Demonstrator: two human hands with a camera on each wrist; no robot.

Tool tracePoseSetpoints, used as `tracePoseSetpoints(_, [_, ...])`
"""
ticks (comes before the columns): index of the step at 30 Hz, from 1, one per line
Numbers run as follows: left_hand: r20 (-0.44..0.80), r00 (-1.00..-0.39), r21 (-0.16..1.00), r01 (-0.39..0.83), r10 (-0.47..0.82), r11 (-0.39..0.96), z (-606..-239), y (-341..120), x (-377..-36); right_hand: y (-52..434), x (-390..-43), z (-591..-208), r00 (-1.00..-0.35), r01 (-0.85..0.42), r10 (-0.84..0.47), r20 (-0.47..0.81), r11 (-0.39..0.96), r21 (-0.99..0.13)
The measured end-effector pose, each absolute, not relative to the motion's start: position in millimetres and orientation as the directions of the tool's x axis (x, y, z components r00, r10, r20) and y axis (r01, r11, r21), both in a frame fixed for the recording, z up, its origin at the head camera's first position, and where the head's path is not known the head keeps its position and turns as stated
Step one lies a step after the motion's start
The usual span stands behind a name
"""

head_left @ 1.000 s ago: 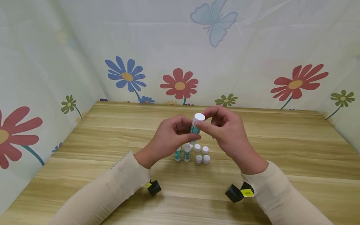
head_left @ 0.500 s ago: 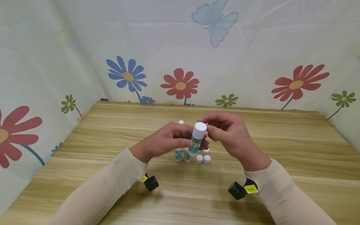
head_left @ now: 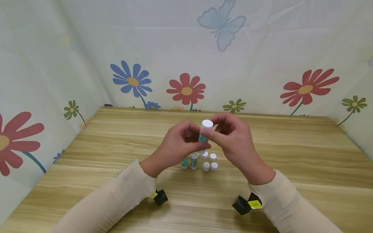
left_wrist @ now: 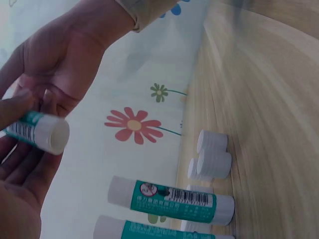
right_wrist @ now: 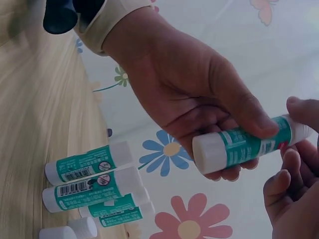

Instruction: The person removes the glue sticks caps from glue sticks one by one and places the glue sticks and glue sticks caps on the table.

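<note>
Above the wooden table (head_left: 291, 155) I hold a green-and-white glue stick (head_left: 204, 133) upright between both hands. My left hand (head_left: 177, 145) grips its green body, thumb on the label (right_wrist: 239, 145). My right hand (head_left: 233, 139) pinches the white cap (head_left: 207, 124) at the top with thumb and fingertips. In the left wrist view the stick's white bottom end (left_wrist: 52, 135) points toward the camera, with the right hand (left_wrist: 65, 50) behind it.
Under my hands several more glue sticks (head_left: 189, 161) stand uncapped, also seen as glue sticks (right_wrist: 87, 167) in the right wrist view. Several loose white caps (head_left: 210, 166) stand beside them. Flower-printed walls (head_left: 186, 87) close in three sides.
Half a second ago the stick was lower and tilted, with my right fingers just off its cap. Now it is raised and upright, and my right hand pinches the cap.
</note>
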State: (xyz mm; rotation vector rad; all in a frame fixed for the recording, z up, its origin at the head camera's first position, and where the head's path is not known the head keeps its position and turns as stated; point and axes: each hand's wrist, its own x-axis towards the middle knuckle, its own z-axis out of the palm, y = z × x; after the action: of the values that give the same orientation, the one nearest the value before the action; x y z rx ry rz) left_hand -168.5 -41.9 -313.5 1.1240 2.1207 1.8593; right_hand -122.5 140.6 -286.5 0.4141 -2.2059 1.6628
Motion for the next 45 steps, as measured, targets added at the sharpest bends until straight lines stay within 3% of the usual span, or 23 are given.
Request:
tracePoseSetpoints(10, [0.317, -0.511, 0.931, 0.327, 0.799, -0.16, -314, -51, -183, 151, -120, -282, -0.886, -0.448, -0.195, 0.421, 0.126, -0.885])
tracePoseSetpoints(16, [0.309, -0.441, 0.941, 0.271, 0.843, -0.203, -315, -50, -184, 152, -122, -282, -0.877, -0.456, -0.193, 0.44, 0.041, -0.889])
tracePoseSetpoints(21, [0.328, -0.451, 0.936, 0.273, 0.83, -0.222, -310, -55, -188, 156, -125, -280, -0.876, -0.455, -0.132, 0.463, -0.092, -0.886])
tracePoseSetpoints(25, [0.36, -0.495, 0.929, 0.267, 0.791, -0.256, -303, -68, -199, 164, -133, -280, -0.88, -0.456, -0.095, 0.465, -0.106, -0.884])
tracePoseSetpoints(29, [0.356, -0.571, 0.932, 0.275, 0.74, -0.236, -303, -86, -217, 178, -149, -288, -0.901, -0.425, -0.11, 0.419, 0.036, -0.904])
tracePoseSetpoints(32, [0.294, -0.661, 0.948, 0.295, 0.69, -0.121, -312, -97, -233, 189, -164, -303, -0.941, -0.333, -0.151, 0.302, 0.271, -0.903])
tracePoseSetpoints(35, [0.199, -0.727, 0.959, 0.283, 0.657, 0.023, -326, -103, -248, 197, -177, -320, -0.966, -0.245, -0.2, 0.165, 0.499, -0.831])
tracePoseSetpoints(39, [0.108, -0.747, 0.954, 0.262, 0.656, 0.142, -345, -104, -265, 204, -188, -335, -0.972, -0.202, -0.225, 0.065, 0.666, -0.718])
tracePoseSetpoints(45, [0.017, -0.747, 0.935, 0.248, 0.664, 0.254, -360, -104, -275, 205, -194, -344, -0.972, -0.182, -0.235, -0.015, 0.793, -0.582])
